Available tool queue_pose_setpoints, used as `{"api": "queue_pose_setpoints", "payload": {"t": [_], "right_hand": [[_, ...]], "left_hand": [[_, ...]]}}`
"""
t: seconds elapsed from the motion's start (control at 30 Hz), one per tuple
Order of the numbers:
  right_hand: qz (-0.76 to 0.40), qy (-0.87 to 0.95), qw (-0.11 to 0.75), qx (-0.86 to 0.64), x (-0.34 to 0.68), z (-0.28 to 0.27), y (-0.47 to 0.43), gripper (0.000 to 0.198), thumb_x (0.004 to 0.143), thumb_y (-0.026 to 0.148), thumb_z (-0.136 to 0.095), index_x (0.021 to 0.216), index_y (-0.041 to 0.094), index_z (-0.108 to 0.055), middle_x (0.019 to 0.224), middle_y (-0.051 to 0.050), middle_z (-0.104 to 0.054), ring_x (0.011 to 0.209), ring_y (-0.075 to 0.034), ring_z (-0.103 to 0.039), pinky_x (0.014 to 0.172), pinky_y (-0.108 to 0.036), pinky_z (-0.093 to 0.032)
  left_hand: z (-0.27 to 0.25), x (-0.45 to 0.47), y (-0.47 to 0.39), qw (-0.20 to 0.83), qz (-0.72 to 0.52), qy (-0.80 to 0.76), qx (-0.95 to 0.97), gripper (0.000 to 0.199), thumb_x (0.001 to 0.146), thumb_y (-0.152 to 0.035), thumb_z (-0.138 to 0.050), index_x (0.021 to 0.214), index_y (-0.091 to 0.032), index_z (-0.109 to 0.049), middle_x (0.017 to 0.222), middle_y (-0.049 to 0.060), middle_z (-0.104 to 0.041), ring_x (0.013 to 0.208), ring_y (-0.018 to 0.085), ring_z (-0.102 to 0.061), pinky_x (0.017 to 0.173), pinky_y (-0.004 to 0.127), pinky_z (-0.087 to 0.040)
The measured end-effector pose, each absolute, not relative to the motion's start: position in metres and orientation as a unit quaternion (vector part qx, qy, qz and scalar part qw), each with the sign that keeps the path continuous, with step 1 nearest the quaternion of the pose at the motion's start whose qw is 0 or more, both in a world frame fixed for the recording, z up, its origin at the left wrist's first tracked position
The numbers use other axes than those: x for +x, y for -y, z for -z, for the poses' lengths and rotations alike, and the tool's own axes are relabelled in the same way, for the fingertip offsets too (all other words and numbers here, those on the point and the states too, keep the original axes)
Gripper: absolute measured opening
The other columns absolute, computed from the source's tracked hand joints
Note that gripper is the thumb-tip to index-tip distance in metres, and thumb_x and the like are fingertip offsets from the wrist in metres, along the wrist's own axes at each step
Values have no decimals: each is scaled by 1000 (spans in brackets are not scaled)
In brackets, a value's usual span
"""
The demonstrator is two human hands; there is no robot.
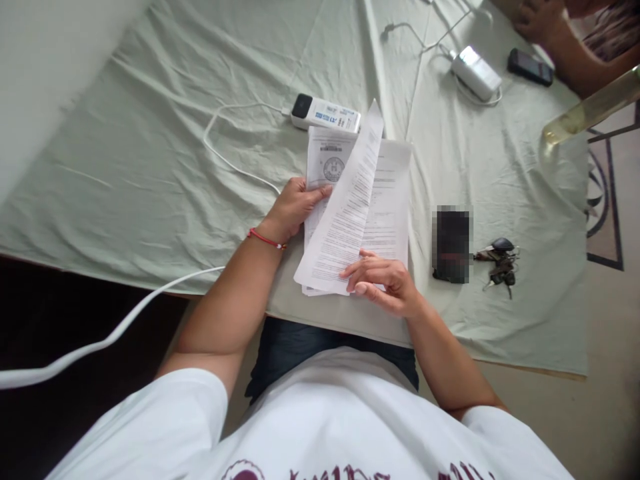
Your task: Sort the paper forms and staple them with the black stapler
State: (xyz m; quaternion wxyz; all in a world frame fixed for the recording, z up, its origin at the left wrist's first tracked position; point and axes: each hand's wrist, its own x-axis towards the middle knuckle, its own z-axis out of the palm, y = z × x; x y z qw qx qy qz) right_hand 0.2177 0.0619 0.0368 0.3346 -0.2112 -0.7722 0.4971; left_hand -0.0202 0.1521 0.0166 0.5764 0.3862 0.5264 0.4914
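A stack of printed papers (393, 200) lies on the cloth-covered table in front of me. Its top printed sheet (345, 213) is lifted and curls diagonally across the pages, its far corner raised. My left hand (295, 207), with a red bracelet on the wrist, grips the stack's left edge, thumb on top near a round printed seal. At the lower edge of the curled sheet, my right hand (380, 280) has bent fingers and thumb on the paper's edge. A white device with a black end (325, 113) sits just beyond the stack, a cable plugged into it.
To the right lie a dark blurred-out object (452, 245) and a bunch of keys (500, 260). Farther off are a white adapter (475, 75) with cables, a black phone (530, 67) and another person's arm (575, 53). A white cable (115, 333) crosses the table's left front edge.
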Motion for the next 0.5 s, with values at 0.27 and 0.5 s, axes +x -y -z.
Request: {"api": "queue_pose_setpoints", "payload": {"t": [0.27,0.5], "right_hand": [[-489,586,495,-414,219,-16,-65,37,107,50,-48,136,30,-58,158,-11,-55,143,-25,-58,110,-43,-59],[-550,624,429,-352,215,-1,-65,69,107,57,-47,167,30,-27,173,-12,-40,157,-27,-45,126,-47,-45]], "left_hand": [[-17,-22,-153,575,-478,-549,372,30,71,-38,-88,86,-15,-76,80,6,-77,76,24,-75,70,33,-63],[-17,-18,-151,570,-478,-549,383,32,73,-40,-86,92,-16,-76,85,7,-78,84,26,-76,74,35,-64]]}}
